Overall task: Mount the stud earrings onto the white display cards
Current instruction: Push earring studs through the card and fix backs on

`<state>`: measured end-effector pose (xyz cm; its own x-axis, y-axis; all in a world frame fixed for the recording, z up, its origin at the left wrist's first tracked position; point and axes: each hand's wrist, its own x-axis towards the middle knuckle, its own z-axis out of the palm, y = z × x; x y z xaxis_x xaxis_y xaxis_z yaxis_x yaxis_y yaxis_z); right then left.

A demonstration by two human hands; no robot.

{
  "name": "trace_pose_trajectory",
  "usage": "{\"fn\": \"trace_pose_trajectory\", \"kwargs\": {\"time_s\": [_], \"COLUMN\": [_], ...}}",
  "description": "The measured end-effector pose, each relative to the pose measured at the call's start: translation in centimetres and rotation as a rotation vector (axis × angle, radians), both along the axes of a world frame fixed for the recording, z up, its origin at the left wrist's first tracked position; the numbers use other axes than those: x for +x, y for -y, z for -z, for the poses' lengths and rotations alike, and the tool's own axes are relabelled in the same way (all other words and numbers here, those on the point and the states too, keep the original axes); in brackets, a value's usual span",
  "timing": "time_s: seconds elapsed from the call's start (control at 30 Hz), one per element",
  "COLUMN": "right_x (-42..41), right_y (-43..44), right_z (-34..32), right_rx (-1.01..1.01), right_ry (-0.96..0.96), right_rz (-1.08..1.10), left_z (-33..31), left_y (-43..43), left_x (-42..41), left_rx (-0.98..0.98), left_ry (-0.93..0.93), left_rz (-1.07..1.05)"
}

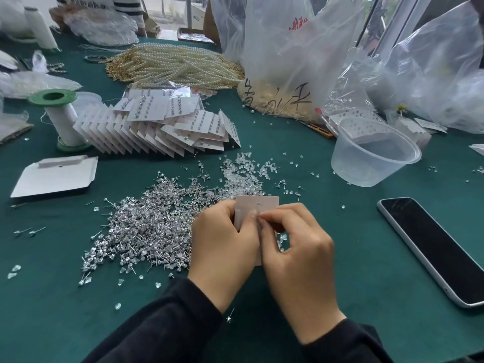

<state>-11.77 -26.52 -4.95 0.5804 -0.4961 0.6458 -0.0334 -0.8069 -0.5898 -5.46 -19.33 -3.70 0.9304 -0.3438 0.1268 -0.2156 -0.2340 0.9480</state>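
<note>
White display card (258, 204): small, pale, plain, with a tiny hole near its top edge. Held upright in the middle foreground, just above the tabletop (340, 271); only the top strip and a thin sliver between the hands visible, the rest hidden behind fingers.

Left hand (222, 244): curled round the card's left edge, thumb pressed onto its face. Right hand (298, 255): fingers bent, thumb and forefinger pinched together on the card's face beside the left thumb; anything between them too small to make out. Black sleeves (167, 323) on both arms.

Just left of and behind the hands: a wide heap of stud earrings (146, 226), silver posts with clear stones, spilling to loose strays on the green cloth. Behind the card, touching that heap: a smaller pile of clear earring backs (243, 171).

Further back: a fanned stack of filled cards (167, 124), rows of studs showing on the upper ones. To its left, a white thread spool (61, 119) with green ends, standing upright, and a flat folded white carton (55, 176) nearer the front.

To the right: a clear plastic tub (348, 166), tilted, and a phone (434, 247) lying face up, screen dark, well apart from the hands.

At the back: a mound of pearl strands (178, 65) and crumpled clear plastic bags (282, 48), one with black handwriting.
</note>
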Motion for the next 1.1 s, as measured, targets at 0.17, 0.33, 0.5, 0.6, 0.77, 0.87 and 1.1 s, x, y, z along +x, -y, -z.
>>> {"fn": "trace_pose_trajectory", "kwargs": {"time_s": [0.17, 0.33, 0.5, 0.6, 0.77, 0.87, 1.1], "right_x": [0.19, 0.22, 0.16, 0.14, -0.11, -0.04, 0.16], "right_y": [-0.35, -0.47, -0.24, 0.09, 0.34, 0.29, 0.24], "right_z": [0.07, 0.14, 0.04, -0.03, -0.19, -0.24, 0.05], "right_rx": [0.004, 0.003, 0.061, 0.121, 0.198, 0.185, 0.189], "right_ry": [0.03, 0.033, 0.04, 0.013, 0.008, -0.004, -0.018], "right_rz": [0.03, 0.047, 0.013, -0.014, -0.017, -0.013, -0.054], "left_z": [0.16, 0.12, 0.2, 0.31, 0.53, 0.5, 0.54], "left_y": [0.06, 0.02, -0.07, 0.02, 0.18, 0.23, 0.07], "left_x": [-0.14, -0.47, -0.49, -0.13, -0.14, -0.13, -0.18], "left_rx": [0.009, -0.032, -0.055, -0.116, -0.042, -0.048, -0.046], "left_ry": [0.07, 0.07, 0.067, -0.055, 0.041, 0.03, 0.008], "left_rz": [0.001, 0.01, 0.014, 0.036, 0.024, 0.015, 0.031]}}
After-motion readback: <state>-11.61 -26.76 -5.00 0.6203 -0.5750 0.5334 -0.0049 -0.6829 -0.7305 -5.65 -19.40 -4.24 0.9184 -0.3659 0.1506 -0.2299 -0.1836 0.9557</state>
